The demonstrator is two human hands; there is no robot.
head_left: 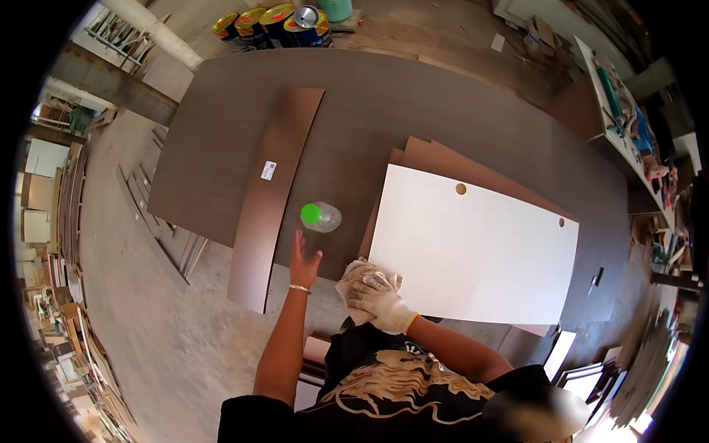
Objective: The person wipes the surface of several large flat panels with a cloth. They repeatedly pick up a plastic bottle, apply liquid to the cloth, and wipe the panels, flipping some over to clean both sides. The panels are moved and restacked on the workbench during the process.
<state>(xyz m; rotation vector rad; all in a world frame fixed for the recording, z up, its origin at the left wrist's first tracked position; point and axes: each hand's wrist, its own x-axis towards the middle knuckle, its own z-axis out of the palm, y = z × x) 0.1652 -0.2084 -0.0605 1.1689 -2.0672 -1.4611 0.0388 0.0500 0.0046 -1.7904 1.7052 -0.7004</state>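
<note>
My bare left hand [303, 261] is open, fingers stretched toward a clear plastic bottle [328, 217] with a bright green cap, just short of it. The bottle is on the large dark brown board [369, 88] that forms the work surface. In a white glove, my right hand [382, 306] presses a crumpled, stained rag [363, 271] at the near left corner of a white panel [473, 247]. Two round holes show near that panel's far edge. Brown panels [436, 153] stick out from under it.
A long brown strip of board [260, 214] with a white label lies left of the bottle, overhanging the near edge. Paint cans [277, 23] stand beyond the far edge. A cluttered shelf [624, 136] is at the right. More boards [159, 229] lean at the left.
</note>
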